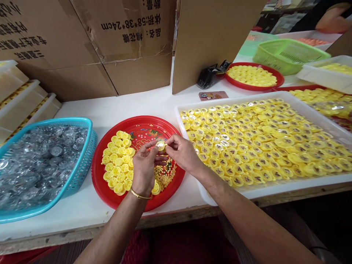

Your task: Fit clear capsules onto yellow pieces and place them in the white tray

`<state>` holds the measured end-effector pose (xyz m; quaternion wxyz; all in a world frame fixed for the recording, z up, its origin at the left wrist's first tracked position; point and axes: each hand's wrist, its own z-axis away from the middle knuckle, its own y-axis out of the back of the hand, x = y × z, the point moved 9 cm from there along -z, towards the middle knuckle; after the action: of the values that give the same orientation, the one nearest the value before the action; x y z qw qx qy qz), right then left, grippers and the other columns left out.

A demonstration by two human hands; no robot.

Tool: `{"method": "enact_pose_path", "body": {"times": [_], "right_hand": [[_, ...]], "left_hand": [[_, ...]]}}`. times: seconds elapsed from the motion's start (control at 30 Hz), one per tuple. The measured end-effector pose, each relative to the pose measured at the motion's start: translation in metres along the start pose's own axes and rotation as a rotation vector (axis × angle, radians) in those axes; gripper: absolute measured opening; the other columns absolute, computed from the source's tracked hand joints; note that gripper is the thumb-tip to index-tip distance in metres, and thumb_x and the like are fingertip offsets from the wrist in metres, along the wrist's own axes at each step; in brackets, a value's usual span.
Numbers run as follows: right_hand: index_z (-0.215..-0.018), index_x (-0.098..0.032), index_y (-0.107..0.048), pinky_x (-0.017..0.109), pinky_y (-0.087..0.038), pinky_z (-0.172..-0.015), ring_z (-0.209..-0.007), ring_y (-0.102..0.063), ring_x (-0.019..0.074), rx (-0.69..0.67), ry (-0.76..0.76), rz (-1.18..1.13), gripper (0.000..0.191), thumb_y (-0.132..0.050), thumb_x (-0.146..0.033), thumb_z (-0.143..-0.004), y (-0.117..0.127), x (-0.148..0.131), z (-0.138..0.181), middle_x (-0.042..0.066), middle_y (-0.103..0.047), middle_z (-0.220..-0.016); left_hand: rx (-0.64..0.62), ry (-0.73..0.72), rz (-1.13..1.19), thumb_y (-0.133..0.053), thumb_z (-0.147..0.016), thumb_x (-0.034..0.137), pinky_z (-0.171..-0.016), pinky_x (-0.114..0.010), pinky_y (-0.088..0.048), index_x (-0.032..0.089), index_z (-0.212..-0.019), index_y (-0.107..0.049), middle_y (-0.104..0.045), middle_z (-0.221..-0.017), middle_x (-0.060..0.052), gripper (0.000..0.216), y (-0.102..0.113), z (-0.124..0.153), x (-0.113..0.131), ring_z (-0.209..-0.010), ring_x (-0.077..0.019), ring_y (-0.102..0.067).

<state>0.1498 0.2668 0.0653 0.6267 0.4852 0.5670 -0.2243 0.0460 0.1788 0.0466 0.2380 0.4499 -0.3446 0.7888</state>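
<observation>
Between my two hands is a small round yellow plastic piece (160, 145) with a clear, shiny face. My left hand (145, 167) pinches its left side with thumb and finger. My right hand (180, 151) grips its right edge with the fingertips. Both hands are above a red round tray (106, 194). On the tray's left side lie several yellow round cases (117, 163), open side up. Tiny pale yellow beads (166, 176) are heaped at its right, partly behind my hands.
A blue basket (79, 168) of clear domed pieces (41, 154) stands left. At right, a white tray (205, 192) holds rows of finished-looking yellow pieces (247, 146). Cardboard boxes (143, 73) wall the back. Behind are a green basket (291, 51) and a person's arm (334, 20).
</observation>
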Motion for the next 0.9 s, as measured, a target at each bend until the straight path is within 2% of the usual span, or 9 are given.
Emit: {"method": "enact_pose_path", "body": {"times": [0.37,0.63,0.9], "right_hand": [[-0.077,-0.018,-0.057,0.023,-0.046,-0.054,-0.055,-0.058,0.0103,0.03,0.057,0.042,0.004,-0.054,-0.018,-0.074,0.002,-0.008,0.001,-0.001,-0.064,-0.067],[-0.076,-0.019,-0.056,0.024,-0.046,-0.055,-0.056,-0.059,0.0111,0.014,0.015,0.0,0.003,-0.056,-0.019,-0.073,0.002,-0.003,0.0,-0.002,-0.062,-0.065],[-0.081,-0.018,-0.055,0.032,-0.053,-0.07,-0.073,-0.063,0.015,0.01,-0.113,-0.247,0.02,-0.065,-0.035,-0.075,0.0,0.006,-0.001,0.002,-0.063,-0.08]], "left_hand": [[0.025,0.028,0.134,-0.07,-0.068,0.02,-0.051,-0.022,-0.053,0.014,-0.095,-0.055,-0.068,-0.06,-0.002,0.032,-0.001,0.001,-0.006,-0.05,-0.0133,-0.065],[0.054,-0.067,0.041,-0.072,-0.068,0.024,-0.049,-0.023,-0.053,0.013,-0.097,-0.056,-0.067,-0.059,-0.001,0.035,0.001,-0.002,-0.004,-0.049,-0.0146,-0.065],[0.012,-0.121,-0.09,-0.073,-0.069,0.036,-0.044,-0.023,-0.05,0.01,-0.101,-0.061,-0.065,-0.061,-0.001,0.043,-0.008,-0.006,-0.007,-0.047,-0.0144,-0.063]]}}
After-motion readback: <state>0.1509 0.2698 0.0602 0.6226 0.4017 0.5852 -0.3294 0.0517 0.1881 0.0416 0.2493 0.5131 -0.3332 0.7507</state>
